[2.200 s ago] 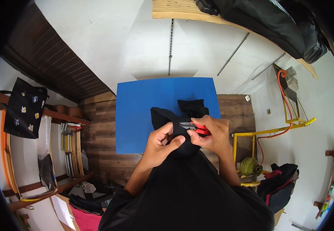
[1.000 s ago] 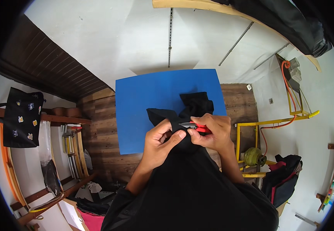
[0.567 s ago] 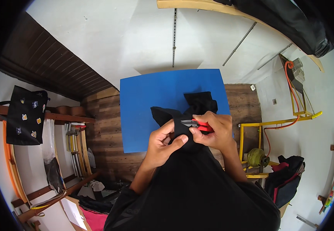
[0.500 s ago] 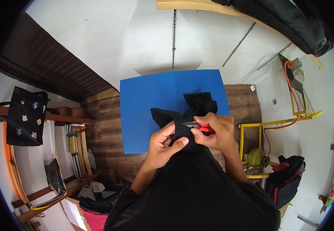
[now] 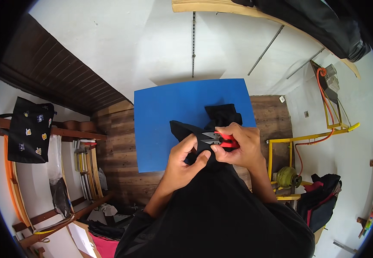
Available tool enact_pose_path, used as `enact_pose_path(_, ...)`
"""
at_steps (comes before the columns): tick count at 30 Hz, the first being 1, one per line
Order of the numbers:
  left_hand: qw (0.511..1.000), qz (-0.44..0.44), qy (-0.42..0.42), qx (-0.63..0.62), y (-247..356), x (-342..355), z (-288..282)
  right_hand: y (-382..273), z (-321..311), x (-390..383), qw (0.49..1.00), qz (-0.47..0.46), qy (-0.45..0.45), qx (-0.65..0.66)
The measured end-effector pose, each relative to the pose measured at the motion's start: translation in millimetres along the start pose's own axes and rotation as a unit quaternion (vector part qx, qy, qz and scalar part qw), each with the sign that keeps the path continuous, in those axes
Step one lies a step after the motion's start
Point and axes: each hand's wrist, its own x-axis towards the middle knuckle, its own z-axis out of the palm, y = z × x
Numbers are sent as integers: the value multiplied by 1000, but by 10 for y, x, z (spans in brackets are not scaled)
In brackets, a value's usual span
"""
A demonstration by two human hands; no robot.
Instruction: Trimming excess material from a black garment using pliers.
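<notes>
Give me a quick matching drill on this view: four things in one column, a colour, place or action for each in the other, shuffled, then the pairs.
1. Left hand
2. Right hand
3. Table
4. Bag with small patches

A. Blue
B. Holds the black cloth
C. At the picture's far left
D. Holds the red-handled snips

Pairs: 1-B, 2-D, 3-A, 4-C
</notes>
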Motion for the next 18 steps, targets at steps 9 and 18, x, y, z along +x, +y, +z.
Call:
enact_pose_path(9, 991, 19, -6, 134, 60, -1, -73, -12, -2, 34, 1000, -8, -20, 10)
enact_pose_path(18, 994, 9, -17, 111, 50, -31, -86, -44, -11, -47, 1000, 9, -25, 8)
